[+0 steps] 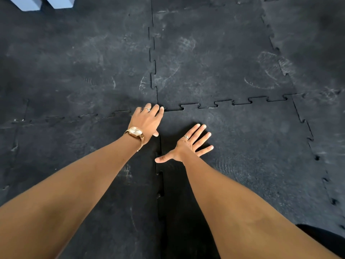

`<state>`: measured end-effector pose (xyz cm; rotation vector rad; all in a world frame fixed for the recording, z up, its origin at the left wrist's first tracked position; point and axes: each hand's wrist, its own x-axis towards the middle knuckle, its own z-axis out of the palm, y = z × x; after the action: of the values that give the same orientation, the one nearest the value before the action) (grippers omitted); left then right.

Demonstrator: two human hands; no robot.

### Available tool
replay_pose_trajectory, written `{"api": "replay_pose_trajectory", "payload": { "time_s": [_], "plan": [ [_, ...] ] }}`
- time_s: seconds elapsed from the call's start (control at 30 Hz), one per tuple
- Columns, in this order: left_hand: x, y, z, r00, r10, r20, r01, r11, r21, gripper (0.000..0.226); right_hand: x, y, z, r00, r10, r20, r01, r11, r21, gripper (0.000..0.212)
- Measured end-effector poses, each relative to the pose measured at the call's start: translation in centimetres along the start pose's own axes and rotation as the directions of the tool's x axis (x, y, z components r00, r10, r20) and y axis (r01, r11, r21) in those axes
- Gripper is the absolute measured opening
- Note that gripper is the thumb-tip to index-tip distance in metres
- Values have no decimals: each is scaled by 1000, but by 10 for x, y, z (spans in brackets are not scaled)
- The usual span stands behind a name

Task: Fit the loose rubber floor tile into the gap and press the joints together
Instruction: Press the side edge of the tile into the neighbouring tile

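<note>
A black rubber floor tile (257,146) with puzzle-tooth edges lies flat among the other tiles at the near right. My right hand (188,144) rests flat on it, fingers spread, near its left edge. My left hand (147,120), wearing a gold watch, lies palm down on the tile's far left corner, where four tiles meet, with fingertips on the joint. The far joint (233,102) shows a thin dark line between the teeth. The left joint (160,184) runs toward me between my forearms, in their shadow.
Interlocking black rubber tiles (214,53) cover the whole floor, marked with dusty shoe prints. Two pale blue-grey blocks (43,2) stand at the far left edge of view. A dark patch of clothing (324,238) shows at the bottom right.
</note>
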<state>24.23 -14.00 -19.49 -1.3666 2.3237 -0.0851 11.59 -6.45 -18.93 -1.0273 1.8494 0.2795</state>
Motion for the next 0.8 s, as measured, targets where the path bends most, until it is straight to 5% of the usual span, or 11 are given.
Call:
{"api": "replay_pose_trajectory", "payload": {
  "time_s": [0.3,0.5,0.8],
  "plan": [
    [15,6,-17,993,16,120,-9,998,-58,99,3,-5,-3,998,43,50,-43,999,-6,181],
    [29,10,-31,979,46,198,-41,999,-31,54,9,-10,-4,994,87,59,-85,996,-35,181],
    [34,13,-37,981,39,190,-28,998,-58,47,12,-20,-10,982,184,44,-177,976,-130,184]
  ]
}}
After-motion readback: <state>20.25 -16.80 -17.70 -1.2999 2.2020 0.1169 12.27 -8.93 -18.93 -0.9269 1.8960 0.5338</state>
